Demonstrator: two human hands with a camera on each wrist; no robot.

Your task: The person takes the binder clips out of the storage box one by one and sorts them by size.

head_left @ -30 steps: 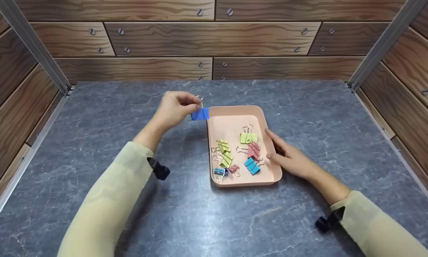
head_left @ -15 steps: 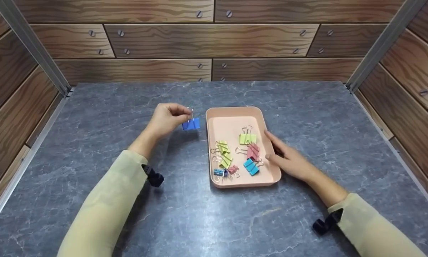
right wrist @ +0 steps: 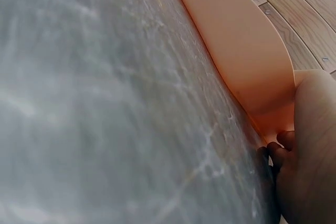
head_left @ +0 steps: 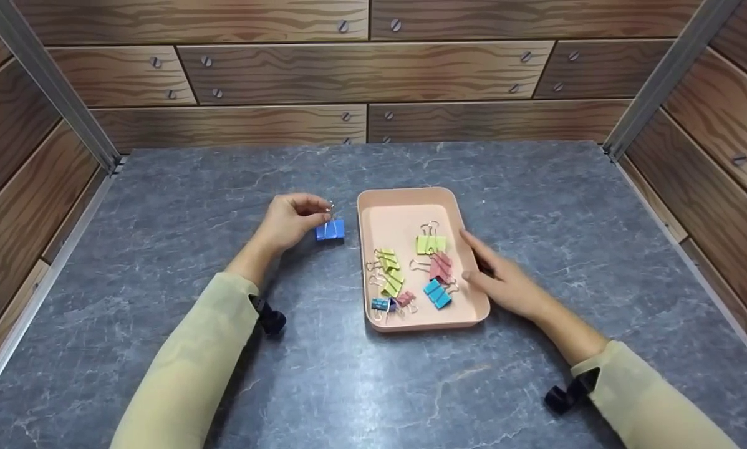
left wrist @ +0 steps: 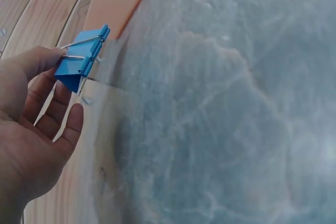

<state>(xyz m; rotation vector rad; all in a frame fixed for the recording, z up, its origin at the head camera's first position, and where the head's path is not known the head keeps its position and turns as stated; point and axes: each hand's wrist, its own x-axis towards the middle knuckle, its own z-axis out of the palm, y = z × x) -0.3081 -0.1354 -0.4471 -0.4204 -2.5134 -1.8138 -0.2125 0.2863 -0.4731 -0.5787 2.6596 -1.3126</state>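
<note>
In the head view, my left hand (head_left: 289, 223) pinches a large blue binder clip (head_left: 330, 230) by its wire handles, left of the tray and low over the table. The left wrist view shows the same binder clip (left wrist: 83, 59) at the thumb tip, the lower fingers loosely bent. A pale pink tray (head_left: 404, 215) lies lengthwise on the table. My right hand (head_left: 504, 280) holds its right side, thumb over the rim and fingers along the outer wall. Inside are yellow-green clips (head_left: 431, 244), red clips (head_left: 440, 267) and blue clips (head_left: 438, 293), several in all.
The grey marbled table (head_left: 224, 181) surrounds the tray. Wood-patterned panels (head_left: 274, 75) stand at the back and both sides, with metal posts at the corners. A black camera strap (head_left: 270, 317) sits on each wrist.
My left hand has moved away from the tray's upper left edge, leftward and toward me, lowering the blue binder clip. The right hand keeps its place at the tray.
</note>
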